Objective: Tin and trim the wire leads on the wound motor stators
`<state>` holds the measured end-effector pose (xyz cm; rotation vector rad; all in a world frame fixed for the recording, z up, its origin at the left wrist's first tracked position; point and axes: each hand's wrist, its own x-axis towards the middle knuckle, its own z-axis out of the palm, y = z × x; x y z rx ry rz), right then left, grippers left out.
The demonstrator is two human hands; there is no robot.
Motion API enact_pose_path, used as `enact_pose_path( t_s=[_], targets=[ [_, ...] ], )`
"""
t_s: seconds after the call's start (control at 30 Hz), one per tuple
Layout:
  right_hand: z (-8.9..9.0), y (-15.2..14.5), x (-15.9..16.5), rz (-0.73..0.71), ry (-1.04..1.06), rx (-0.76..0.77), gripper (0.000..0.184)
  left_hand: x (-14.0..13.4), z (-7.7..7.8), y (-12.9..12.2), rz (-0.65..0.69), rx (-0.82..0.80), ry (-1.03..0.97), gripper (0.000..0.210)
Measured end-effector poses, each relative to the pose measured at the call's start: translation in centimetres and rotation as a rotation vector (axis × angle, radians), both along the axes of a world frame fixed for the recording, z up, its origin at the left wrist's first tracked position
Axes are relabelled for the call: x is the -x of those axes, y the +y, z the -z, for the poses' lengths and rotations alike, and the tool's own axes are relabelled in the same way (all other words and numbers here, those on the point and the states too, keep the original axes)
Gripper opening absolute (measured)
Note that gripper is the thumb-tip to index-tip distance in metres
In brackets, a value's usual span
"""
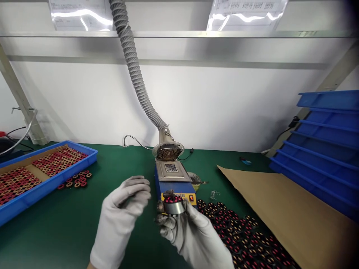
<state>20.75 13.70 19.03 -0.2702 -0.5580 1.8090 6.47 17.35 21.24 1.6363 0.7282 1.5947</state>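
Note:
My right hand (193,231), in a white glove with dark, stained fingertips, grips a shiny metal ring (174,208) by its sides. Inside that ring sits a round red-and-black toothed core (173,199), looking like a motor stator. My left hand (126,201), also gloved in white, hovers to the left with fingers loosely bent and apart from the thumb; nothing shows in it. Just behind the ring stands a blue solder pot (159,183) with a yellow front panel and a metal top plate (183,172).
A grey extraction hose (134,71) hangs over the pot. Left is a blue tray (94,153) of red and tan cores, with loose cores (77,180) beside it. Several black-rimmed cores (241,239) lie at right, near brown cardboard (280,201) and stacked blue trays (322,149).

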Motion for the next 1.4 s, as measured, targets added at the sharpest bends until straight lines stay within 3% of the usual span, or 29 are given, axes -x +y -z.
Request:
enact_pose_path(
  t_s=[0.13,0.27,0.37,0.53,0.6,0.7,0.77,0.9,1.03,1.1,1.2,1.27,1.33,1.4],
  targets=[
    [0.3,0.1,0.1,0.044,-0.024,-0.01,0.033,-0.7,-0.1,-0.5,0.033,-0.118,0.368,0.043],
    [0.4,0.2,0.3,0.016,-0.066,0.008,0.033,-1.2,-0.2,-0.2,0.066,-0.346,0.309,0.029],
    [0.3,0.1,0.3,-0.025,-0.078,0.018,0.027,-1.0,0.3,0.2,0.086,-0.208,0.128,0.014],
    [0.2,0.0,0.1,-0.065,-0.056,0.024,0.03,-0.1,0.6,0.4,0.047,0.018,-0.168,0.018],
    [0.3,-0.1,0.0,-0.051,-0.037,0.029,0.028,0.2,0.1,0.2,0.074,0.103,-0.133,0.019],
    [0.3,-0.3,0.0,0.005,-0.013,0.025,0.025,0.0,-0.7,-0.3,0.216,0.287,0.055,0.02],
    [0.2,-0.4,0.2,0.031,-0.027,0.022,0.025,-0.5,-0.8,-0.6,0.274,0.327,0.029,0.017],
    [-0.5,-0.6,0.3,0.089,-0.062,0.003,0.032,-0.7,-0.3,-0.7,0.23,0.204,-0.083,0.021],
    [-0.7,-0.7,-0.1,0.013,-0.075,-0.008,0.031,0.2,-0.3,-0.6,0.082,0.184,-0.188,0.015],
    [-0.6,-0.7,-0.1,0.021,-0.061,-0.027,0.03,0.4,-0.6,-0.6,0.067,0.286,-0.09,0.016],
    [-0.5,-0.8,-0.2,0.093,-0.095,-0.061,0.031,-0.1,-1.0,-0.9,0.196,0.378,0.071,0.014],
    [-0.4,-0.5,-0.2,0.121,-0.173,-0.066,0.034,-0.6,-1.1,-1.3,0.208,0.257,0.065,0.016],
    [0.0,0.1,-0.2,0.19,-0.269,-0.075,0.036,-0.7,-1.1,-1.7,0.116,0.075,0.076,0.019],
    [0.6,0.8,0.0,0.37,-0.382,-0.111,0.036,-0.6,-1.2,-2.0,0.037,-0.055,0.09,0.019]
  ],
)
